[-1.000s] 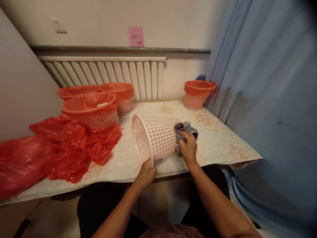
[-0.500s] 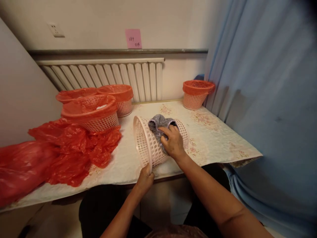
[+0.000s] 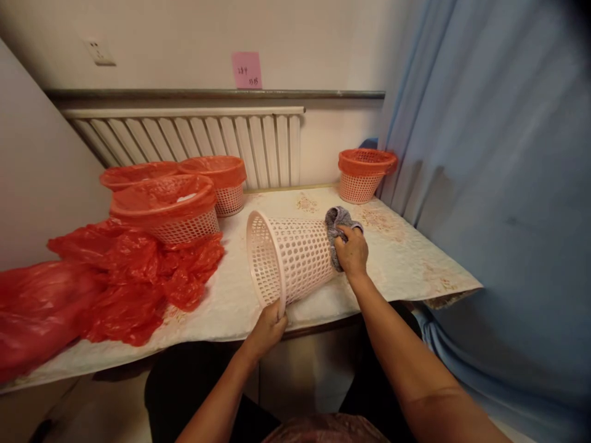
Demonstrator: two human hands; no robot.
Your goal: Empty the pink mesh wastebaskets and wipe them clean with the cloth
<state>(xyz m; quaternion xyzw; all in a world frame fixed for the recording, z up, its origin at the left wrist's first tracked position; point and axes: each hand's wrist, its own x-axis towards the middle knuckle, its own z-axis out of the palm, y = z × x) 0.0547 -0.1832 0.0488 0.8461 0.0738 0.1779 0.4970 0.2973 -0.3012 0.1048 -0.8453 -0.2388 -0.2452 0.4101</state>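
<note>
A pale pink perforated plastic wastebasket (image 3: 302,255) lies on its side on the table, its mouth facing left. My left hand (image 3: 268,329) is closed on the near, lower part of its rim. In my right hand (image 3: 353,251) is a bunched grey cloth (image 3: 338,227), pressed against the wastebasket's base end at the right. The fingers are curled over the cloth, and part of the base is hidden behind it.
Several wastebaskets lined with red bags stand at the back left (image 3: 184,229) and one at the back right (image 3: 359,186). Loose red plastic bags (image 3: 124,271) cover the table's left side. A flowered cloth covers the table (image 3: 406,264). A blue curtain (image 3: 508,184) hangs at the right.
My right hand has moved with the cloth from the wastebasket's side rightward to its base end. My left hand keeps hold of the rim, with the wastebasket slightly turned.
</note>
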